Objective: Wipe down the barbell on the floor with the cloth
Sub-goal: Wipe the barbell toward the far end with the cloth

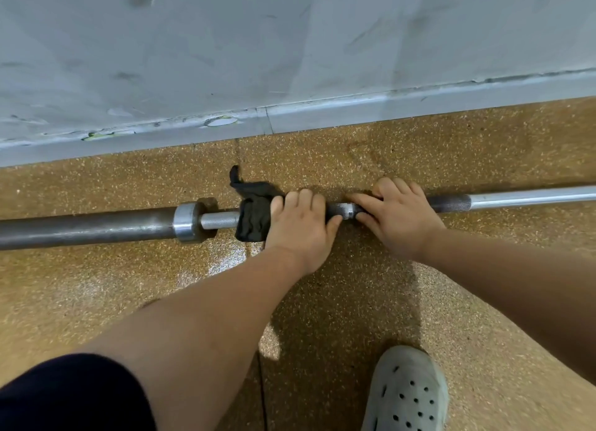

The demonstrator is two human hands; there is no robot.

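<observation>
Gripping black cloth [253, 216] around barbell [96, 226] shaft with left hand [300, 222], near collar; right hand [398, 216] closed on bare knurl. Lying on floor [354, 301]. Heavy, rigid steel; cloth soft.

I see even, fairly bright light from overhead; the floor [387, 301] shows a wet-looking glare patch near left of centre, and soft shadows fall under the arms toward me. Focus is sharp mid-frame, and the wide lens bends the barbell [96, 226] and the far wall [290, 43] at the edges
</observation>
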